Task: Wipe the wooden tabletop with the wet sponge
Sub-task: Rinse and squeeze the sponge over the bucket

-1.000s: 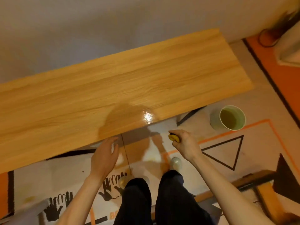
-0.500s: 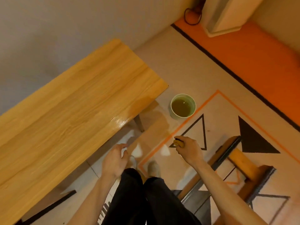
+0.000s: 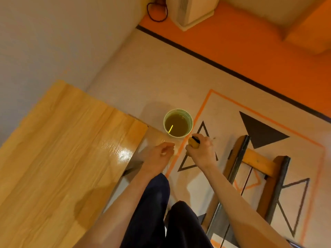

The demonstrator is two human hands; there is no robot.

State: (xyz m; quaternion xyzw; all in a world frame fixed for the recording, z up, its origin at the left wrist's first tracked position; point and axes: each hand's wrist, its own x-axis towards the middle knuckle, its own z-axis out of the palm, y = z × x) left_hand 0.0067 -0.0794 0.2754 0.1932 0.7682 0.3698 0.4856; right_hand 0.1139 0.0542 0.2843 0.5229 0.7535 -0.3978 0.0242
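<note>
the right hand (image 3: 200, 149) grips the yellow sponge (image 3: 193, 143) just near the green cup (image 3: 178, 123) of murky water on the floor; the left hand (image 3: 161, 154) hangs loosely curled, empty. best to dip it straight down, then squeeze lightly so it reaches the wooden tabletop (image 3: 62, 149) on the left damp, not dripping.

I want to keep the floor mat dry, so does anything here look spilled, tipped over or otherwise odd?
Nothing looks spilled. The green cup stands upright on the floor mat, holding murky liquid. The right hand grips the sponge just beside it. The only wet look is a glossy patch near the tabletop's corner. The left hand is empty.
</note>
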